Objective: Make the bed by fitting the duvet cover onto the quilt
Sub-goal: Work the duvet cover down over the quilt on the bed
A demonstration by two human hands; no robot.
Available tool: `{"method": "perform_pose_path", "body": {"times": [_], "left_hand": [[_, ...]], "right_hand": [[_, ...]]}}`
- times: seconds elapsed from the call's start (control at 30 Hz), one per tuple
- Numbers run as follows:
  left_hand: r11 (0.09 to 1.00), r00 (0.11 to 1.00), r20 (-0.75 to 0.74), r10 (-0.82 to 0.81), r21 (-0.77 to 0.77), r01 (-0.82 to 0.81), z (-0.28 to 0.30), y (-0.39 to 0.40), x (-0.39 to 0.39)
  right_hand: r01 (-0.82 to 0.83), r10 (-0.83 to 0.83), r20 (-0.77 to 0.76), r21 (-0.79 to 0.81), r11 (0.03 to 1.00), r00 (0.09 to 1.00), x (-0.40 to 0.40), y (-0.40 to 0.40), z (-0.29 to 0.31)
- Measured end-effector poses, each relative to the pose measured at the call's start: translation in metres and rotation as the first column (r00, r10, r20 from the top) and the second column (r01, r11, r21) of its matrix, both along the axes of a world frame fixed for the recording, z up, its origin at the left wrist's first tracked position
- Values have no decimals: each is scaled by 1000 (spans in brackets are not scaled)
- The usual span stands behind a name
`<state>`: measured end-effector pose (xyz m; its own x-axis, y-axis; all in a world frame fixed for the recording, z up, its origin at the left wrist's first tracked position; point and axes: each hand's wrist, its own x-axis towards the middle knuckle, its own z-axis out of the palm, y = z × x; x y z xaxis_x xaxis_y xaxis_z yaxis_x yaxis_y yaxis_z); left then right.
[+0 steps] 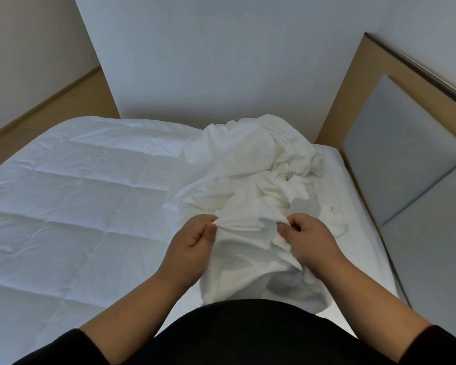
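A white stitched quilt (71, 196) lies spread flat over the left and middle of the bed. A crumpled white duvet cover (256, 164) is heaped on the right part of the bed and trails toward me. My left hand (192, 243) pinches a fold of the cover between thumb and fingers. My right hand (308, 238) grips the same edge a short way to the right. The stretch of fabric between both hands is lifted a little above the bed, and the rest hangs down toward my body.
A padded grey headboard (406, 159) in a tan wooden frame runs along the right side. A white wall (221, 61) stands behind the bed. Wooden floor (63, 101) shows at the far left. The bare mattress sheet (358, 206) is visible beside the headboard.
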<state>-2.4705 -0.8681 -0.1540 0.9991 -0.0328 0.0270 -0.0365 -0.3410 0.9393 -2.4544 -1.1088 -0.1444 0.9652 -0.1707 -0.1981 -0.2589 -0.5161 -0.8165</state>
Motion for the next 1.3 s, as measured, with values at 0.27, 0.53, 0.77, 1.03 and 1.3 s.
{"method": "perform_pose_path", "body": {"times": [0.27, 0.53, 0.77, 1.03, 1.3], "left_hand": [[910, 780, -527, -337, -396, 125, 10, -9, 1], [869, 506, -749, -428, -495, 1, -36, 10, 20], [941, 565, -786, -250, -335, -50, -47, 8, 44], [973, 612, -786, -89, 62, 222, -38, -7, 66], [903, 638, -770, -1, 273, 331, -46, -22, 72]], "right_hand": [[-170, 208, 85, -324, 931, 974, 15, 11, 1], [-389, 411, 15, -294, 873, 912, -2, 12, 13], [-535, 524, -113, -114, 837, 844, -24, 10, 3], [-589, 579, -125, -59, 806, 806, -37, 12, 1], [-559, 554, -104, -26, 829, 826, -41, 14, -2]]}}
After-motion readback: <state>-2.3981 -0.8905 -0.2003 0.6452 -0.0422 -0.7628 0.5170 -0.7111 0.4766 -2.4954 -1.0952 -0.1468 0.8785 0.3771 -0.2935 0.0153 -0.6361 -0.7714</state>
